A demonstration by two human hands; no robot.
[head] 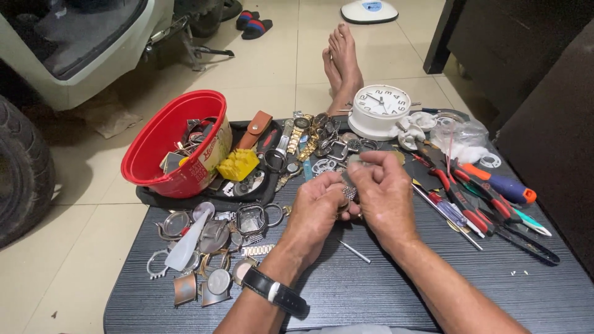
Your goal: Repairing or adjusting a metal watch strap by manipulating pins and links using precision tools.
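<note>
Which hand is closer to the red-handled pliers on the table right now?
Right. The right hand is raised just left of the red-handled pliers, not touching them. The left hand sits farther left, beyond the right hand, both meeting at a small metal watch part.

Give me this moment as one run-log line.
left hand: pinching small metal watch part | right hand: fingertips on same part | near: loose pin, red-handled pliers, red basket

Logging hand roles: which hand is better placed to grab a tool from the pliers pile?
Right, probably. The right hand is nearer the red-handled pliers and screwdrivers lying on its side, while the left hand pinches the small metal watch part with it.
</note>
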